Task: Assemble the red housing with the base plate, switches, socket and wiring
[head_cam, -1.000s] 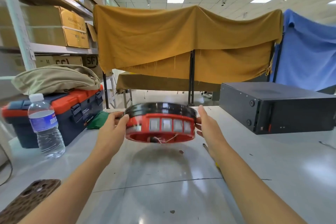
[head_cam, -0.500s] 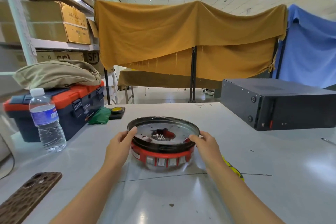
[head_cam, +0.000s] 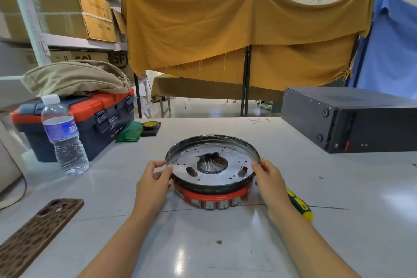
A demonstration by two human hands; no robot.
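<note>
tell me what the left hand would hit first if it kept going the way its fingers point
The left hand points right, toward the assembly, and its fingers already touch the rim of the metal base plate sitting on the red housing. So it would meet that rim at once.

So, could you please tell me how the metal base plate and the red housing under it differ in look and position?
The base plate is shiny bare metal with a dark rim, while the red housing is red plastic. The base plate lies on top, facing up, with holes and wires showing through its centre opening; the red housing sits beneath it on the table, a row of pale square inserts along its side. Both are round and stacked together.
</note>
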